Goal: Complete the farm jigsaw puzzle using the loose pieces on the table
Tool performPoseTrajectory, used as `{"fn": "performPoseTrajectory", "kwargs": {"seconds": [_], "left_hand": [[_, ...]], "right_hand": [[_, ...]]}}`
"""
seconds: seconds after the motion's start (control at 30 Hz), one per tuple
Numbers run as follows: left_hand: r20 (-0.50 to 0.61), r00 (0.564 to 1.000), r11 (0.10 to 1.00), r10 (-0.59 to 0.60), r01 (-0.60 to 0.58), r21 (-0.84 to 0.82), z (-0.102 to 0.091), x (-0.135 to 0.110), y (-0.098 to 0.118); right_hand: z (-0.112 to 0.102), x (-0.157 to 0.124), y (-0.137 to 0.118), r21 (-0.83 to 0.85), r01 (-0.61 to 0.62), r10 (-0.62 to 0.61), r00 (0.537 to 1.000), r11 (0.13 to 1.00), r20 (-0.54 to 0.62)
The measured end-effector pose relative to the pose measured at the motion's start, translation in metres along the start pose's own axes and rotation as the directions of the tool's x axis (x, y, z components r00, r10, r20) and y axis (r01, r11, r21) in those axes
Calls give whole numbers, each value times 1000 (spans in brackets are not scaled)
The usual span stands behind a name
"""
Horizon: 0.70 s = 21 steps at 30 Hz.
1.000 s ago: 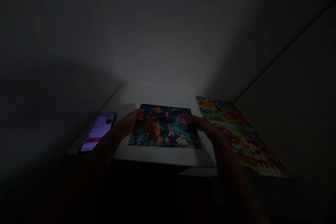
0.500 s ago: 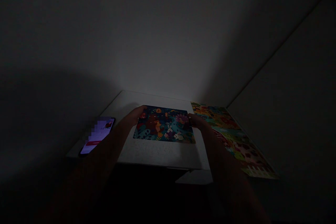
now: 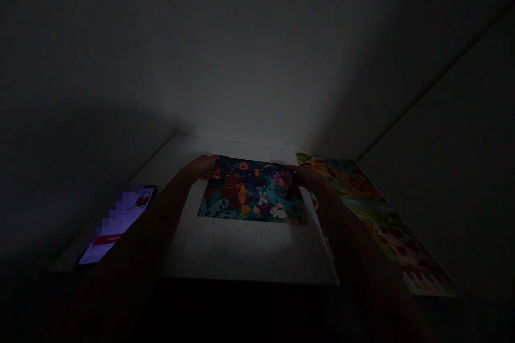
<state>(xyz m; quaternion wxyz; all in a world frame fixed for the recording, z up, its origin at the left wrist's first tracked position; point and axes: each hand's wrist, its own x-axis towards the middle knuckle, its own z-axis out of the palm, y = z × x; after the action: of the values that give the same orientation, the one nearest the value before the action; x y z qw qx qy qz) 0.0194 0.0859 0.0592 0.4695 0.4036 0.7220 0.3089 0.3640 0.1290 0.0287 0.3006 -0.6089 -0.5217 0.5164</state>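
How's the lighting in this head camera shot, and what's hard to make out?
Head view: very dim, with light only on the white tabletop and the wall behind it. The left hand and right hand fade into near-black forearms. The phone screen glows brightest and is partly pixelated. The colourful puzzle board looks fairly sharp.

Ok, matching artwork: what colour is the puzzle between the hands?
The puzzle is navy with teal and orange, in the head view.

a smartphone (image 3: 116, 228) is laid toward the left of the white tabletop (image 3: 241, 252), its lit screen partly pixelated. a colourful farm-scene picture board (image 3: 374, 209) is placed just beside the tabletop's right edge, and a dim plain wall (image 3: 257, 64) is seen behind.
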Motion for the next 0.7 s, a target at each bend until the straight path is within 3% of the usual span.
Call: {"fn": "performPoseTrajectory", "kwargs": {"seconds": [0.23,0.33,0.43,0.53,0.7], "left_hand": [[-36,997,998,62,-61,29,8,19,-6],[-35,992,993,117,-116,29,13,22,-7],[-109,982,987,152,-145,75,19,23,-6],[-180,969,982,167,-146,124,22,26,-6],[-171,978,990,120,-104,100,25,29,-11]], "right_hand": [[-8,13,15,-59,30,-34,997,998,-70],[-3,13,24,-67,105,-116,976,992,-184],[5,11,30,-99,171,-191,943,980,-271],[8,8,31,-78,231,-243,934,970,-262],[6,3,28,105,295,-271,942,950,-200]]}}
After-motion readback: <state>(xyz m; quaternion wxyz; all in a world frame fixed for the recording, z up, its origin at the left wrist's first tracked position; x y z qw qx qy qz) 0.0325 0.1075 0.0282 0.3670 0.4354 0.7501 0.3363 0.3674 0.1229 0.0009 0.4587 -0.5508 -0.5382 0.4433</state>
